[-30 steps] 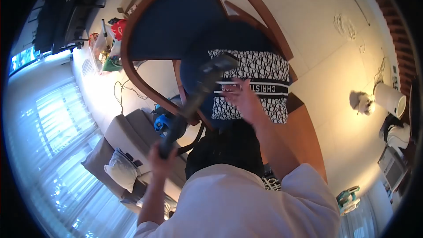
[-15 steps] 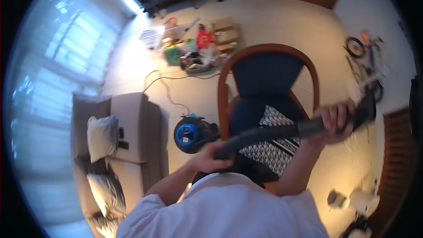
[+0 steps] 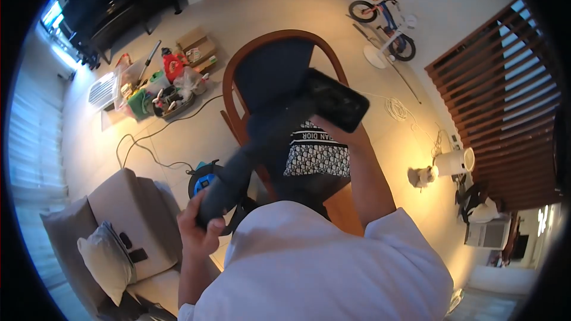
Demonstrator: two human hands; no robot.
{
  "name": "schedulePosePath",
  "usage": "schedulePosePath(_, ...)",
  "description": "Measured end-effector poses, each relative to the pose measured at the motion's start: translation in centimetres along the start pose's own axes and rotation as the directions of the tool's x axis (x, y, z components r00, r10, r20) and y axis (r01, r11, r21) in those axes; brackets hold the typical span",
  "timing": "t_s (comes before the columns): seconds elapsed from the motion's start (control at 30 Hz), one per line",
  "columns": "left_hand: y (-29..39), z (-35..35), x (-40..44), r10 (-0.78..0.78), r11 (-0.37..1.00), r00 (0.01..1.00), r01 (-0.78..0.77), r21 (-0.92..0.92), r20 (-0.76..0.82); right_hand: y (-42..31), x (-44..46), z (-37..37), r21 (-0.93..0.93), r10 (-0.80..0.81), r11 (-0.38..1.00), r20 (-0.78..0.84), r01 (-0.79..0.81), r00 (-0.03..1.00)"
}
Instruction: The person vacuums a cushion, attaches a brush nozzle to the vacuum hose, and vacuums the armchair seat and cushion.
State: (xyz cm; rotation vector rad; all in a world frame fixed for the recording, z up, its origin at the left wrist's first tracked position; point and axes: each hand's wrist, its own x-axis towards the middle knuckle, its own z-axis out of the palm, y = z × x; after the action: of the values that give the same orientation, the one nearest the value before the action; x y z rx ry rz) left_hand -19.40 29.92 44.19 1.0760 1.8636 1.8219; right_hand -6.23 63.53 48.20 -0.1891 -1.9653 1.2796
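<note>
the wand (image 3: 229,181) is gripped by the left hand (image 3: 199,226), its axis slanted toward the nozzle (image 3: 339,104), by which the right hand (image 3: 340,134), nearer the cushion (image 3: 318,159), is partly hidden, its grip untellable.

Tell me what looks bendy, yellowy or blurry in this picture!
Head view: a dark rounded border and slanting brown wooden slats suggest a very wide lens; head view: the pale tiled floor glows yellow at right, while sheer white curtains at left look bluish; head view: the black plastic vacuum tube looks soft and fuzzy, perhaps from motion.
</note>
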Motion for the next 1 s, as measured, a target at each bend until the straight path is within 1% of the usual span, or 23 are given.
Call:
schedulePosePath(0.03, 0.3, -0.7, 0.1, -0.096, 0.995, 0.995, 0.096, -0.016, 0.016, -1.5, 0.1, 0.4, -0.208, -0.149, 0.966, 0.032, 0.152, 0.988)
schedulePosePath(0.07, 0.0, -1.1, 0.0, -0.087, 0.996, 0.996, 0.088, -0.024, 0.031, -1.8, 0.0, 0.5, -0.224, -0.150, 0.963, 0.021, 0.151, 0.988)
schedulePosePath(0.17, -0.6, -1.9, -0.2, -0.066, 0.994, 0.996, 0.071, -0.088, 0.054, -1.7, -0.1, 0.7, -0.417, -0.175, 0.893, 0.026, 0.170, 0.984)
schedulePosePath(0.2, -0.6, -2.0, -0.4, -0.033, 0.996, 0.996, 0.040, -0.079, 0.087, -1.7, -0.1, 0.8, -0.427, -0.178, 0.888, 0.020, 0.169, 0.984)
schedulePosePath(0.27, -0.6, -2.3, -0.4, 0.008, 0.997, 0.992, 0.001, -0.079, 0.125, -1.4, 0.1, 1.0, -0.423, -0.278, 0.875, -0.044, 0.235, 0.959)
schedulePosePath(0.3, -0.5, -2.7, -0.4, 0.117, 0.993, 0.970, -0.117, -0.010, 0.213, -1.4, -0.1, 1.1, -0.432, -0.277, 0.872, -0.049, 0.230, 0.960)
schedulePosePath(0.33, -0.6, -3.0, -0.5, 0.213, 0.970, 0.928, -0.238, 0.046, 0.305, -1.5, -0.3, 1.3, -0.404, -0.210, 0.902, -0.101, 0.153, 0.972)
schedulePosePath(0.37, -0.8, -2.7, -1.1, 0.088, 0.996, 0.970, -0.087, -0.013, 0.225, -1.6, -0.3, 1.2, -0.372, -0.143, 0.925, -0.146, 0.080, 0.979)
schedulePosePath(0.4, -1.1, -2.8, -0.8, 0.009, 0.997, 0.986, 0.004, -0.081, 0.166, -1.6, -0.2, 0.9, -0.381, -0.143, 0.921, -0.142, 0.079, 0.979)
schedulePosePath(0.47, -1.6, -3.4, 0.6, -0.058, 0.991, 0.996, 0.066, -0.113, 0.067, -1.5, -0.4, 0.4, -0.440, -0.189, 0.882, -0.001, 0.170, 0.982)
schedulePosePath(0.5, -2.0, -3.1, 1.1, -0.017, 0.992, 0.999, 0.013, -0.125, -0.032, -1.5, -0.6, 0.4, -0.390, -0.103, 0.917, -0.036, 0.081, 0.994)
schedulePosePath(0.53, -1.9, -3.2, 1.1, -0.017, 0.992, 0.999, 0.014, -0.129, -0.027, -1.6, -0.5, 0.6, -0.396, -0.101, 0.915, -0.039, 0.077, 0.994)
schedulePosePath(0.6, -1.4, -3.3, 0.8, -0.004, 0.996, 0.994, 0.013, -0.088, 0.112, -1.8, -0.4, 0.9, -0.443, -0.109, 0.894, -0.063, 0.070, 0.992)
schedulePosePath(0.63, -1.4, -3.0, 0.4, 0.037, 0.995, 0.988, -0.022, -0.098, 0.148, -1.5, -0.5, 0.7, -0.447, -0.108, 0.892, -0.066, 0.068, 0.992)
schedulePosePath(0.67, -1.7, -3.1, 0.2, 0.040, 0.995, 0.988, -0.025, -0.101, 0.151, -1.2, -0.4, 0.4, -0.445, -0.067, 0.896, -0.098, 0.017, 0.993)
schedulePosePath(0.73, -2.5, -3.3, -0.1, 0.164, 0.986, 0.947, -0.168, -0.006, 0.276, -1.0, -0.4, -0.1, -0.446, -0.026, 0.894, -0.136, -0.037, 0.990)
schedulePosePath(0.77, -2.9, -3.3, 0.2, 0.150, 0.988, 0.967, -0.151, -0.012, 0.204, -1.9, -0.1, 0.1, -0.598, -0.169, 0.795, -0.054, 0.104, 0.984)
schedulePosePath(0.8, -2.9, -3.4, 0.4, 0.148, 0.989, 0.967, -0.149, -0.012, 0.207, -2.5, 0.1, 0.3, -0.716, -0.293, 0.655, 0.051, 0.239, 0.955)
schedulePosePath(0.83, -2.8, -3.5, 0.9, 0.043, 0.994, 0.993, -0.032, -0.102, 0.108, -2.5, 0.1, 0.3, -0.716, -0.290, 0.657, 0.046, 0.234, 0.956)
schedulePosePath(0.87, -2.5, -3.6, 1.4, -0.073, 0.977, 0.997, 0.076, -0.200, 0.021, -2.5, 0.2, 0.1, -0.732, -0.303, 0.623, 0.097, 0.275, 0.948)
schedulePosePath(0.9, -2.0, -3.6, 1.7, -0.049, 0.982, 0.998, 0.052, -0.181, 0.026, -2.5, 0.4, -0.2, -0.745, -0.316, 0.587, 0.149, 0.317, 0.937)
schedulePosePath(0.93, -1.8, -3.8, 1.7, -0.048, 0.983, 0.998, 0.053, -0.177, 0.031, -2.5, 0.6, -0.4, -0.746, -0.316, 0.589, 0.143, 0.312, 0.938)
schedulePosePath(1.0, -1.7, -4.2, 1.1, 0.129, 0.990, 0.973, -0.117, -0.075, 0.190, -3.1, 0.9, -1.0, -0.797, -0.288, 0.497, 0.221, 0.343, 0.932)
